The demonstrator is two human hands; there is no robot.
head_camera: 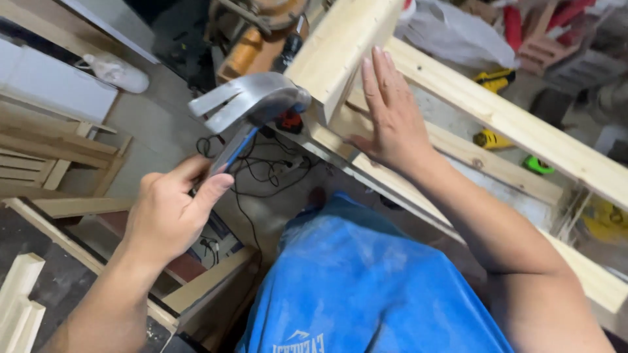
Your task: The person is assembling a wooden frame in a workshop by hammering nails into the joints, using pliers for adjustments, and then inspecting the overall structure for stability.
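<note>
My left hand (167, 212) grips the blue handle of a steel claw hammer (252, 101). The hammer's head meets the end of a pale wooden beam (343, 42) that slants up toward the top of the view. Flat against the side of that beam lies my right hand (392, 114), fingers together and stretched out. Under the hand the beam rests on a wooden frame of long pale rails (504, 117). My blue shirt fills the lower middle.
Black cables (261, 173) lie on the concrete floor below the hammer. Loose timber pieces (23, 294) and a slatted wooden frame (39, 153) sit at the left. Yellow tools (494, 78) and a green item (538, 163) lie beyond the rails.
</note>
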